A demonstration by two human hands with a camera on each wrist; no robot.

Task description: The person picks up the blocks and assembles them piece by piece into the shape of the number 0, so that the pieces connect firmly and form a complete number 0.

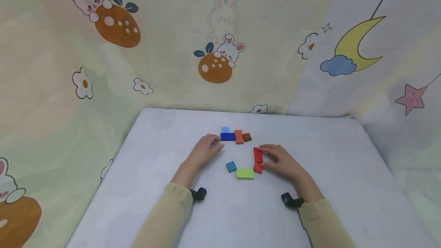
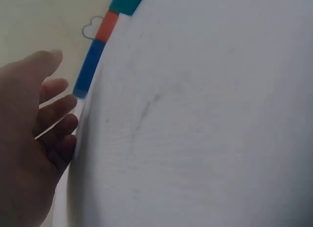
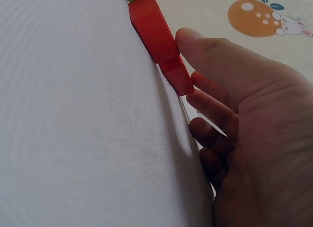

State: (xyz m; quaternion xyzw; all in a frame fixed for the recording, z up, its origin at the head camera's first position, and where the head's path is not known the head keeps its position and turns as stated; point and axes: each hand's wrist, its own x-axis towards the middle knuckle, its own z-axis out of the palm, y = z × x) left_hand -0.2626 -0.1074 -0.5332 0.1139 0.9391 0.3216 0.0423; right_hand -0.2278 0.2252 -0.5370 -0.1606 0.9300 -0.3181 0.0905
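Left grip (image 1: 204,149) gapes empty by the blue block (image 1: 227,137); right grip (image 1: 283,160), loosely parted, touches red blocks (image 1: 258,157).

On one table (image 1: 237,221) lie eight: two red blocks (image 1: 258,155), one orange (image 1: 239,137), one brown (image 1: 247,137), one green (image 1: 245,174), one teal (image 1: 231,167), one dark blue (image 1: 227,137), one light blue (image 1: 225,129). Over the table: two hands (image 1: 283,162), two cameras (image 1: 291,201).

Tabletop (image 1: 158,152); far-edge side: two blue blocks (image 1: 227,137), orange block (image 1: 239,137), brown block (image 1: 247,137); inward: teal block (image 1: 231,167), green block (image 1: 245,174), two red blocks (image 1: 257,157).
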